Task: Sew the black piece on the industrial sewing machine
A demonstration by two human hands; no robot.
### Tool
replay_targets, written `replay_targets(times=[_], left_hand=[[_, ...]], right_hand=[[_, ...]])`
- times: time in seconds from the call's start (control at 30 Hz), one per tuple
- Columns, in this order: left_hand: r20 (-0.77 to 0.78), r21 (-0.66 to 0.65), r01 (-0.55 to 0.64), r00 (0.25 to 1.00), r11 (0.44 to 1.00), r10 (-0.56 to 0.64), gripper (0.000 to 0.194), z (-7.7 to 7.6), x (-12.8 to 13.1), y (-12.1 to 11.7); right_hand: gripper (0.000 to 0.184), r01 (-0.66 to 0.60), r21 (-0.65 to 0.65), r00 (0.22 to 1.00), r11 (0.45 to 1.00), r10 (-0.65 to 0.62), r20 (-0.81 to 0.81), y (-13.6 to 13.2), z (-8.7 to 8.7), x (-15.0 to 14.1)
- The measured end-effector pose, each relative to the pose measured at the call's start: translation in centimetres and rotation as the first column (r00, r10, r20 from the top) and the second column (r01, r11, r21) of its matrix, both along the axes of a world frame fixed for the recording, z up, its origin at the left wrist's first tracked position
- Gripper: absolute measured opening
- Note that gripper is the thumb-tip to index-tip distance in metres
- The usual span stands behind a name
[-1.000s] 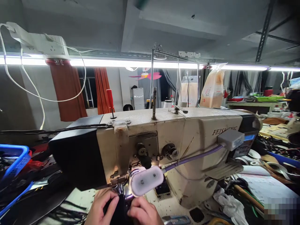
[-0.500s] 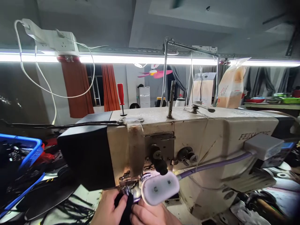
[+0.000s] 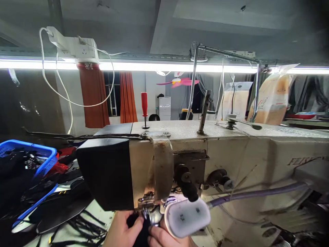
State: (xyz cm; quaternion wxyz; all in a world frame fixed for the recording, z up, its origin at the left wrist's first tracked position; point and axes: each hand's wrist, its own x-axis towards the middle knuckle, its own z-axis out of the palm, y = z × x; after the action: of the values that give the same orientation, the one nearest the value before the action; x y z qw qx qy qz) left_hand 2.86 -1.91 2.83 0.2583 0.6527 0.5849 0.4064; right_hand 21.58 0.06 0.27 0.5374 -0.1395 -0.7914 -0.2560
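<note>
At the bottom middle, my left hand [image 3: 123, 230] pinches a piece of black fabric [image 3: 142, 236] between thumb and fingers, right under the needle area of a sewing machine [image 3: 144, 164]. My right hand [image 3: 164, 236] is closed on the right edge of the same fabric, its fingertips curled at the cloth. Part of that hand is hidden behind the white lamp head [image 3: 187, 216], which hangs on a purple flexible neck [image 3: 257, 192]. The shiny presser foot [image 3: 155, 216] sits just beyond my fingers; whether it presses on the cloth I cannot tell.
On the left lie a blue basket [image 3: 48, 151] of black items and several black straps [image 3: 84, 228]. A red screwdriver [image 3: 144, 104] stands upright on the machine top, near a metal post [image 3: 204, 113]. Overhead hang a power strip [image 3: 74, 48] and a metal thread frame [image 3: 228, 53].
The view has shifted, so the machine and background appear farther right. Both hands keep their hold on the black fabric at the machine, with little visible movement.
</note>
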Motion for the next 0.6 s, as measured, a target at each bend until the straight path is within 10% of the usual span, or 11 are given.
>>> replay_targets(times=[0.6], left_hand=[[0.104,-0.096,0.177,0.98,0.98,-0.167,0.036,1.6,0.2,-0.1]], right_hand=[[0.021,0.015,-0.057,0.991,0.998,-0.023,-0.134,-0.5,0.5,-0.2]])
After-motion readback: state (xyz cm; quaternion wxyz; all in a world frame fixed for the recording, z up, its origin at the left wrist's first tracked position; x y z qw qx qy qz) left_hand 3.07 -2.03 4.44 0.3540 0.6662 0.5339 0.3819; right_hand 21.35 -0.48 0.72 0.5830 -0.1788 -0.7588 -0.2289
